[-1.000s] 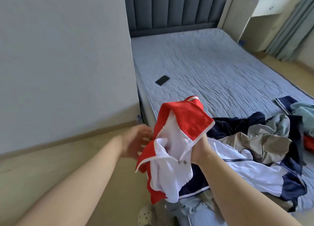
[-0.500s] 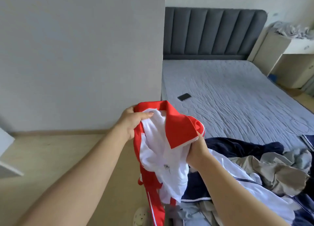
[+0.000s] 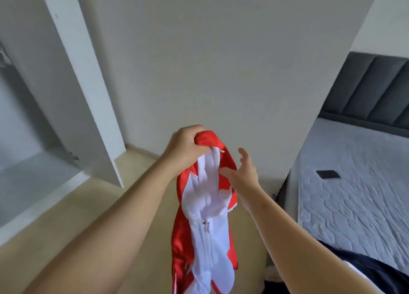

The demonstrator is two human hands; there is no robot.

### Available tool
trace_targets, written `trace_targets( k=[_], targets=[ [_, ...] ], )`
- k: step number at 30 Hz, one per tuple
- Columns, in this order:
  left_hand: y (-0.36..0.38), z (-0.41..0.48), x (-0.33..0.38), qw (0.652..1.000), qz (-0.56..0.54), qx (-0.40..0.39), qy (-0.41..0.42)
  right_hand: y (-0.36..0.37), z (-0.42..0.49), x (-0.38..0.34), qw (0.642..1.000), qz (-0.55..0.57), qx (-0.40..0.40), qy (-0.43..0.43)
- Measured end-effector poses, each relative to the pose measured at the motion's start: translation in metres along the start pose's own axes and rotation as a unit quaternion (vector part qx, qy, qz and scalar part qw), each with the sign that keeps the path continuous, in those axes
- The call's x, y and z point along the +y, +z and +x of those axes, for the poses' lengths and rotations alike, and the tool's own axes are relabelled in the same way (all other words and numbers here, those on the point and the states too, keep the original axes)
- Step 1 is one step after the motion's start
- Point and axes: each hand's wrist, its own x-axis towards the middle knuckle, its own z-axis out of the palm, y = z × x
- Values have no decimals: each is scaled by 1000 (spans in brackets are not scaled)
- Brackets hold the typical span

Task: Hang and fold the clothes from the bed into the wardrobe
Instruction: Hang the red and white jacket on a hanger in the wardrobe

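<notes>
Lower right corner, nearest: dark navy garment (image 3: 376, 269) with a white edge, lying on the near end of the bed.

Red and white jacket (image 3: 204, 207): hanging lengthways in the air above the floor, between wardrobe and bed, clear of both. White front panel facing the camera, zip closed, metal zip pull (image 3: 207, 225) partway up. Red sleeves and sides drooping behind and below, out of frame at the bottom.

Left hand (image 3: 184, 144): raised, fingers curled tight round the bunched red top of the jacket, bearing its whole weight.

Right hand (image 3: 245, 172): holding nothing, fingers spread and relaxed, pointing upward, just beside the jacket's right shoulder; thumb towards the white panel, contact not discernible.

Floor (image 3: 93, 216): pale beige, below the jacket.

Left side: white wardrobe (image 3: 28, 167), interior pale and bare where visible, its door (image 3: 88, 107) swung open, a small hinge (image 3: 74, 156) at the inner edge.

Right side: bed (image 3: 358, 207) with grey quilted cover; dark phone (image 3: 328, 174) lying flat on it, well apart from the garment.

Behind the hands: plain off-white wall (image 3: 221, 61).

Farthest right: dark grey padded headboard (image 3: 376, 90).
</notes>
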Motion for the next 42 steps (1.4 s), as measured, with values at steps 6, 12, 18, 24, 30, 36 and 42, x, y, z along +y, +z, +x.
trace_targets(
  k=[6,12,18,24,30,36,42],
  targets=[
    [-118,4,-61,997,46,35,-54,116,13,-52,990,-62,-112,-50],
    [-241,-5,-157,972,155,113,-135,235,22,-126,996,24,-52,-69],
    [-348,-17,-246,900,271,240,-242,343,18,-185,986,74,-84,-122],
    [-411,-27,-311,839,247,351,-334,432,12,-222,976,137,-122,-119],
    [-448,-23,-341,766,-89,432,-467,509,16,-247,969,150,-174,-92],
    [-500,-2,-371,609,-373,542,-443,600,42,-282,945,148,-274,-100],
    [-571,42,-408,510,-441,632,-381,694,74,-332,913,105,-372,-134]
  ],
)
